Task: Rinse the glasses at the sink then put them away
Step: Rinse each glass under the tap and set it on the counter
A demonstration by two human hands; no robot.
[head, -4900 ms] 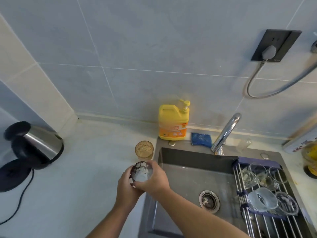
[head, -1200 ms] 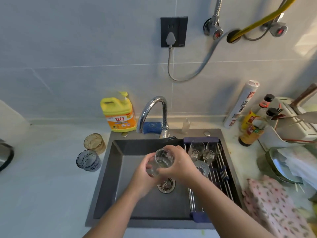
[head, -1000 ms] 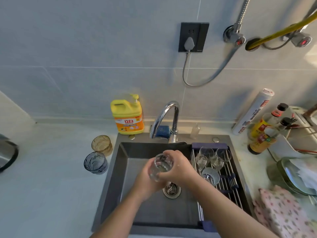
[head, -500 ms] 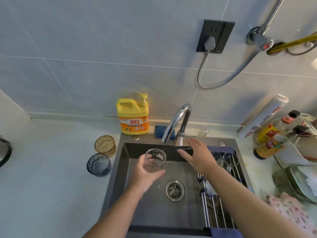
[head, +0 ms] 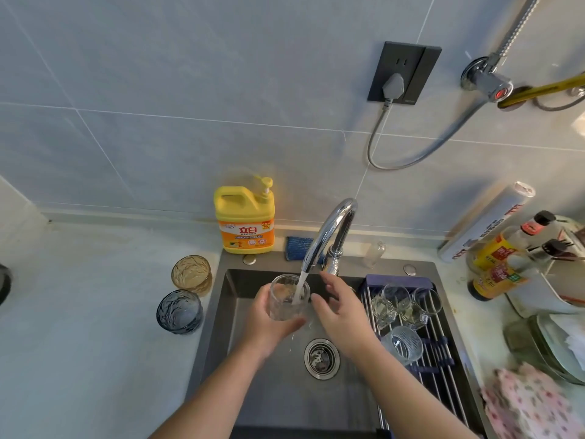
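Two forearms reach over a dark sink (head: 253,391). The left hand (head: 269,327) grips a clear glass (head: 288,301) upright above the basin. The right hand (head: 342,321) is open just beside it, fingers relaxed. To the right, a rack (head: 443,359) across the sink holds more clear glasses (head: 400,307). To the left, on the desk (head: 95,343), stand a blue glass (head: 179,312) and, behind it, an amber glass (head: 191,274). Water falls from the tap (head: 332,229) into the held glass. A yellow bottle (head: 243,217) stands by the wall.

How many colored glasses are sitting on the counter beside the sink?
2. The amber glass stands on the counter left of the sink; the blue glass stands just in front of it, nearer the person. None seems hidden.
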